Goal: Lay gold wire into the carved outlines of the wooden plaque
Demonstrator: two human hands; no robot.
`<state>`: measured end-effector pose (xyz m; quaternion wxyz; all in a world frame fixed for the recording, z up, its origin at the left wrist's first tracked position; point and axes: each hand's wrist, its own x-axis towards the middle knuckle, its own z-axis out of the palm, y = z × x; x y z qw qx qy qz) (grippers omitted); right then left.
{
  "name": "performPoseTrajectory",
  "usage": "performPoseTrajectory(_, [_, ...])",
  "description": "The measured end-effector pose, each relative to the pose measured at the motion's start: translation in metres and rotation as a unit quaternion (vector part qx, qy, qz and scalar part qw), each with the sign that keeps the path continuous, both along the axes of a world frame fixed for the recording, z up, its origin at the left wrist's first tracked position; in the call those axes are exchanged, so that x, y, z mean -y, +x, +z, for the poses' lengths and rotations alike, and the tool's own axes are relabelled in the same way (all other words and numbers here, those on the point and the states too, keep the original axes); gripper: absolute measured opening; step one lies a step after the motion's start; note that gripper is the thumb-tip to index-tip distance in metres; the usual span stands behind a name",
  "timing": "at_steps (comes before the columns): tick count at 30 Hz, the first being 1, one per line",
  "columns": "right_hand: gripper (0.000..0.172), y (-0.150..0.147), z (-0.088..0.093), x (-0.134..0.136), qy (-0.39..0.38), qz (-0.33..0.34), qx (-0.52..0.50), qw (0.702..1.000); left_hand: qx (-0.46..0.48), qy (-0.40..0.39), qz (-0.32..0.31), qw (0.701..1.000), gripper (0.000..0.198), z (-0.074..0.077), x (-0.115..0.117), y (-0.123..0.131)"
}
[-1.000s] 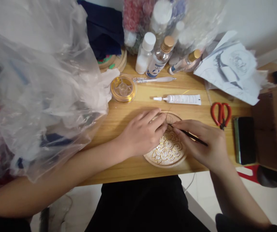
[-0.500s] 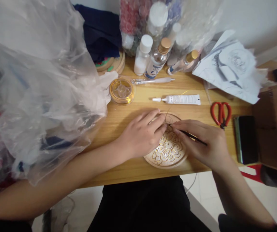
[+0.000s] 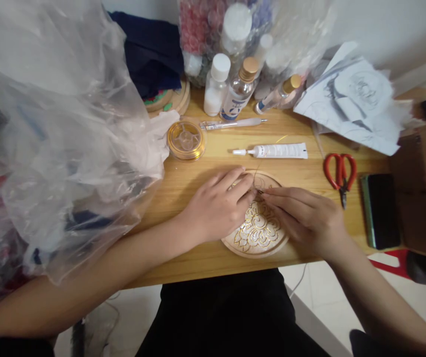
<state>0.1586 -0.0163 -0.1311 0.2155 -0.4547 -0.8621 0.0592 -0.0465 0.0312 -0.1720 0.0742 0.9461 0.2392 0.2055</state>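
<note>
A round wooden disc (image 3: 231, 244) lies near the table's front edge, bearing a flower pattern outlined in gold wire (image 3: 260, 221). My left hand (image 3: 222, 203) rests over the disc's left side, its outer fingers spread on the rim. At its index fingertip is a thin loose gold wire (image 3: 257, 171), which rises past the disc's upper edge; the thumb is mostly hidden. From the right, my right hand (image 3: 305, 213) pinches slim black tweezers (image 3: 260, 191), whose tips meet the wire beside the left fingertips. The shaft is largely covered by the hand.
Behind the disc lie a white glue tube (image 3: 281, 150), a pen (image 3: 235, 123) and a spool of gold wire (image 3: 186, 140). Bottles (image 3: 237, 96) stand at the back. Red-handled pliers (image 3: 341, 173) and a phone (image 3: 380, 210) lie right; a plastic bag (image 3: 86, 148) bulges left.
My right hand has turned slightly, and the tweezers' shaft, visible across it before, is now hidden. The loose wire stands a little differently. My left hand stays on the disc.
</note>
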Motion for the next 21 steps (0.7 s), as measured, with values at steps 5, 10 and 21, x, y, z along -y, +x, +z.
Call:
performPoseTrajectory(5, [0.015,0.000,0.004,-0.002,-0.006,0.026,0.022,0.999,-0.007,-0.011,-0.003,1.000,0.028,0.000,0.000,-0.001])
performPoseTrajectory(10, [0.015,0.006,0.006,-0.005,-0.042,0.045,0.006,0.998,-0.002,-0.010,0.000,1.000,0.027,0.000,0.000,-0.001])
performPoseTrajectory(21, [0.015,0.012,-0.010,-0.005,-0.097,-0.052,-0.164,0.980,-0.001,-0.019,-0.018,1.000,0.029,0.004,-0.003,-0.001])
